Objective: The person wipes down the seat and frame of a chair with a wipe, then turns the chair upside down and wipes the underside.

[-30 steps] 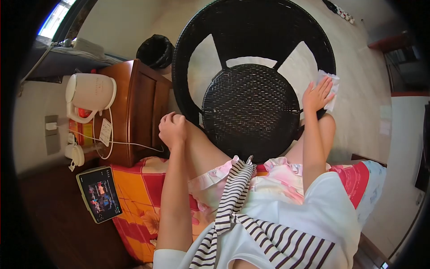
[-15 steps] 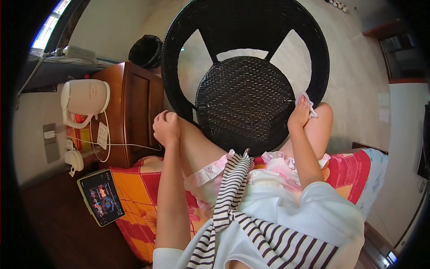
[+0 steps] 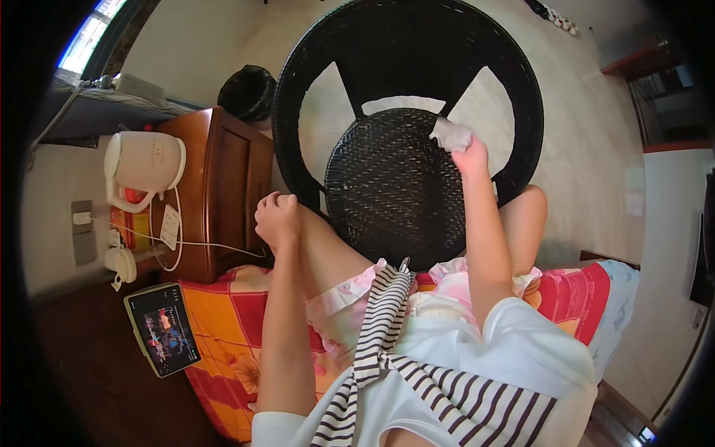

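A crumpled white cloth (image 3: 450, 134) is gripped in my right hand (image 3: 471, 155), which is held out over the right side of a round black woven chair (image 3: 395, 186). Whether the cloth touches the seat I cannot tell. The chair stands in front of me, between my knees, with its wide curved rim at the far side. My left hand (image 3: 278, 219) rests on my left knee, fingers bent over it and holding nothing.
At left a wooden cabinet (image 3: 244, 171) carries a pale kettle (image 3: 151, 162) with a white cord (image 3: 201, 240). A tablet (image 3: 162, 329) lies on the red and orange bedding (image 3: 223, 335) where I sit. A black-lined bin (image 3: 247, 93) stands behind the cabinet.
My right hand has lifted off my right knee and moved forward and left over the chair, carrying the cloth. My left hand stays on its knee. The view has shifted slightly.
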The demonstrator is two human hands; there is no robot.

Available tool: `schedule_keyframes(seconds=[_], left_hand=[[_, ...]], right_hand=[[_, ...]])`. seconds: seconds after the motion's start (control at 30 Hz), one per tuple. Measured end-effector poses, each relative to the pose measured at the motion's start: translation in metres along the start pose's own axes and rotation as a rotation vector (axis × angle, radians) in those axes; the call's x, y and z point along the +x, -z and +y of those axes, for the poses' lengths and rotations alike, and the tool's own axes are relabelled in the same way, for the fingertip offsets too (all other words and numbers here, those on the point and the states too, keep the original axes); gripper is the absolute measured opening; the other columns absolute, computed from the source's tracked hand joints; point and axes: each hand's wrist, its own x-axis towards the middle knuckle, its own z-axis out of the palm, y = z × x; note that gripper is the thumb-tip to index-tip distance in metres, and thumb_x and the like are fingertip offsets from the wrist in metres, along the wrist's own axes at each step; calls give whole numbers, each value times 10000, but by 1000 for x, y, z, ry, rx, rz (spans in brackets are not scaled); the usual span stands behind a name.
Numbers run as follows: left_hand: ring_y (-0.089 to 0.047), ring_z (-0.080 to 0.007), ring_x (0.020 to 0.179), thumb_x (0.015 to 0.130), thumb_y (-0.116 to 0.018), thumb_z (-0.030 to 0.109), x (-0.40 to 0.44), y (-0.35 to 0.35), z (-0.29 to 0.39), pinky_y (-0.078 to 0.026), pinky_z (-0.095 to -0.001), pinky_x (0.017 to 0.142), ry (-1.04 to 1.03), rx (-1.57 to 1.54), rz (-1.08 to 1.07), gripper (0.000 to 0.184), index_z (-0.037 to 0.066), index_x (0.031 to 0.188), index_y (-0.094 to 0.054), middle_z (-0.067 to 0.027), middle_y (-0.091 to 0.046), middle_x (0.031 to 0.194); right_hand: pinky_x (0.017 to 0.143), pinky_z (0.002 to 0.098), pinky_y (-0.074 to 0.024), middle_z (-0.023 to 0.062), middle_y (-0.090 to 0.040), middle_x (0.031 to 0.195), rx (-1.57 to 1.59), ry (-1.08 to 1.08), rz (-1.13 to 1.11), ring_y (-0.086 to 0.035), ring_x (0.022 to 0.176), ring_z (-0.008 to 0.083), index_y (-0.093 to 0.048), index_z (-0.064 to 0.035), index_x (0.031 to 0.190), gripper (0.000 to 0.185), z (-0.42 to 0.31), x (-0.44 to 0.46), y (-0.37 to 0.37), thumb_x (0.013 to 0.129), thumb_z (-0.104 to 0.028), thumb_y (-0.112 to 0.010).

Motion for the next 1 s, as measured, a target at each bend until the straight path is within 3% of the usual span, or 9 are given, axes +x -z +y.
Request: schedule_keyframes(seconds=[0.07,0.2,0.33,0.4,0.5,0.67,0.87,0.93,1.0], left_hand=[[-498,-260,1124,738,-527,423,1,-1,1,-411,-413,915,-4,5,8,463,142,1090,-635,-48,-550,1203],[-501,-261,1114,736,-523,418,4,-6,-2,-413,-415,907,-27,13,32,458,133,1076,-640,-54,-554,1191],[-503,-266,1105,737,-522,410,5,-7,-3,-415,-419,900,-53,12,37,454,124,1069,-641,-63,-558,1179],[-504,-268,1102,736,-523,405,5,-7,-3,-414,-421,897,-54,15,36,448,123,1062,-643,-63,-559,1179],[-505,-268,1101,735,-525,399,7,-8,-1,-411,-424,896,-54,11,43,436,124,1050,-648,-62,-561,1176],[-507,-268,1097,728,-532,398,6,-7,-2,-406,-429,898,-46,14,53,427,129,1036,-654,-61,-565,1171],[-508,-266,1096,724,-537,408,5,-9,-3,-405,-433,896,-38,2,78,428,134,1030,-656,-62,-566,1171],[-507,-265,1098,725,-539,412,4,-11,-4,-405,-438,893,-37,9,81,430,136,1035,-653,-63,-567,1169],[-505,-262,1101,726,-542,415,2,-9,-3,-406,-441,888,-41,31,82,433,141,1043,-650,-62,-565,1172]], right_hand=[[932,405,-429,118,-557,1109,1545,-387,135,-552,1013,257,-457,-29,1232,317,-60,33,-1,965,-162,-351],[968,406,-398,123,-467,1224,1264,164,408,-496,1089,261,-373,-28,1269,346,-132,67,-25,981,-212,-317],[1118,467,-70,229,-117,1487,383,360,612,-100,1390,338,-127,-6,1432,571,-157,132,-48,960,-265,-318],[1097,496,87,237,57,1503,-131,272,690,110,1390,373,-44,-29,1452,621,-166,147,-70,941,-267,-305],[1079,557,83,234,-1,1506,-188,476,608,62,1387,408,-89,-110,1467,634,-180,145,-123,910,-253,-355],[1071,603,-1,209,-112,1499,-300,775,297,-57,1371,442,-222,-78,1433,623,-188,91,-199,879,-210,-473],[1091,507,-192,138,-347,1429,-842,1130,7,-373,1266,334,-311,-184,1416,609,-144,105,-142,834,-114,-475],[1068,469,-270,82,-593,1070,-1111,1192,75,-538,1051,271,-418,-233,1357,586,-121,125,-101,802,-49,-465],[1056,457,-300,80,-587,870,-1059,1147,57,-563,951,260,-462,-243,1323,577,-116,131,-44,782,-41,-478]])
